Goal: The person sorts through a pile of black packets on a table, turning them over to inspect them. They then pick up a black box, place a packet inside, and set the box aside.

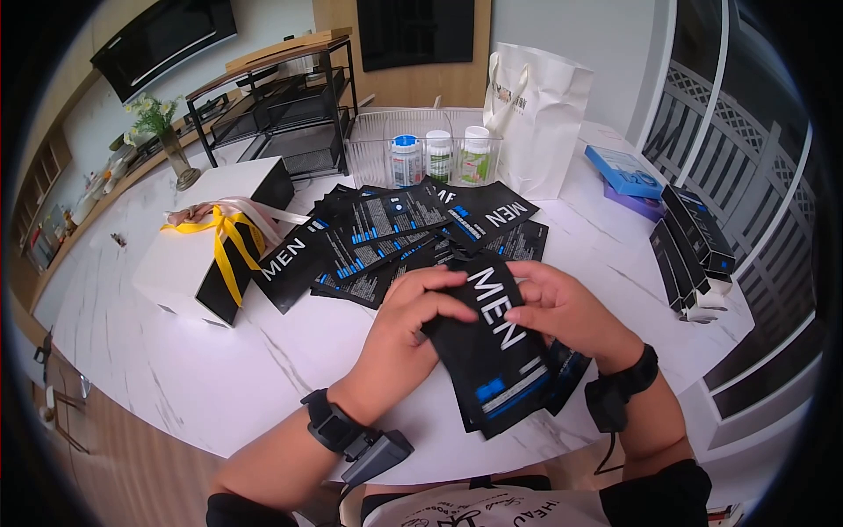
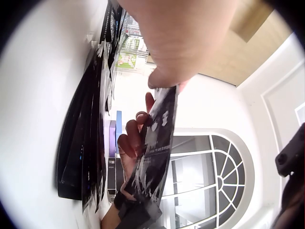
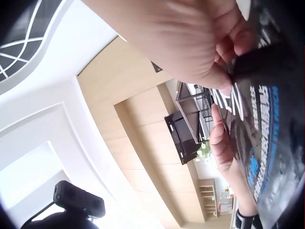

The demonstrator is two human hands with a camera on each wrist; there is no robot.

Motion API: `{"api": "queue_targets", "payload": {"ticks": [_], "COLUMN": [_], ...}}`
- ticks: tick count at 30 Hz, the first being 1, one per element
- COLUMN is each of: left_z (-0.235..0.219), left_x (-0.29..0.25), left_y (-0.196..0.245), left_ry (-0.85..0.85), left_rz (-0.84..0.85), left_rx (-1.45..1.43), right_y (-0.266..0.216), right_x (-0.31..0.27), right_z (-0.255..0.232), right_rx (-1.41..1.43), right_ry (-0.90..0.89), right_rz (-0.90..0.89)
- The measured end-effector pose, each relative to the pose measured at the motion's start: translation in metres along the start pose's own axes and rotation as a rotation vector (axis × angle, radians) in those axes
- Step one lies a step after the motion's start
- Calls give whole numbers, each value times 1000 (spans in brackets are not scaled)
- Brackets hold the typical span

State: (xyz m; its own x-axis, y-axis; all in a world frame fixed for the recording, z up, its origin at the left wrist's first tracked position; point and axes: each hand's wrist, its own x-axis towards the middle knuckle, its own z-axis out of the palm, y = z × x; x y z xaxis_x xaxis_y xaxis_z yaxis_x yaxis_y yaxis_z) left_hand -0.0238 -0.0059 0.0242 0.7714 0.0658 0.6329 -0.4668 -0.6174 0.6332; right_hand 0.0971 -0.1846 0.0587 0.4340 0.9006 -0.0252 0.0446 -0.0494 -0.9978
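Observation:
Near the table's front edge, my two hands hold a black foil sachet printed MEN, its lower end tilted toward me. My left hand grips its left edge, thumb and fingers bent around it. On the other edge, my right hand pinches it with the thumb on the printed face. More black edges show beneath it, and other sachets lie under the right hand. The left wrist view shows the held sachet edge-on; blue print covers its lower face in the right wrist view.
A loose pile of matching sachets spreads behind my hands. To the left sits a white box with yellow and pink ribbons. Bottles in a clear organizer, a white paper bag and black cartons stand farther back.

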Motion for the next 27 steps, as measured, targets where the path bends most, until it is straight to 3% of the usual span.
{"api": "queue_targets", "payload": {"ticks": [3,4,6,7,9,11,13,14,16,17,19,24,27], "left_z": [1,2,4,6,11,11,8,6,2,2,3,7,19], "left_x": [-4,-5,-8,-11,-12,-16,-21,-25,-31,-29,-27,-18,-20], "left_y": [-5,-8,-13,-15,-12,4,21,33,56,62,73,68,62], "left_ry": [8,2,49,40,121,105,43,30,31,24,9,59,112], "left_rz": [-221,-214,-378,-371,-501,-534,-792,-787,-1017,-1021,-1092,-1137,-1147], "left_rx": [-51,-45,-216,-201,-348,-377,-423,-409,-646,-628,-972,-982,-935], "right_y": [12,12,8,8,7,14,18,17,14,17,20,36,21], "right_x": [-1,-4,-10,-12,-15,-17,-18,-19,-20,-19,-19,-10,-10], "right_z": [-13,-16,-18,-18,-20,-23,-21,-18,-9,-4,4,-5,-13], "right_rx": [52,-295,-866,-854,-1172,-1184,-1234,-1190,-1139,-1113,-1066,-971,-843], "right_ry": [58,174,398,408,500,520,406,347,278,259,228,167,53], "right_rz": [-60,-53,-75,-87,24,58,50,9,26,40,16,-32,38]}}
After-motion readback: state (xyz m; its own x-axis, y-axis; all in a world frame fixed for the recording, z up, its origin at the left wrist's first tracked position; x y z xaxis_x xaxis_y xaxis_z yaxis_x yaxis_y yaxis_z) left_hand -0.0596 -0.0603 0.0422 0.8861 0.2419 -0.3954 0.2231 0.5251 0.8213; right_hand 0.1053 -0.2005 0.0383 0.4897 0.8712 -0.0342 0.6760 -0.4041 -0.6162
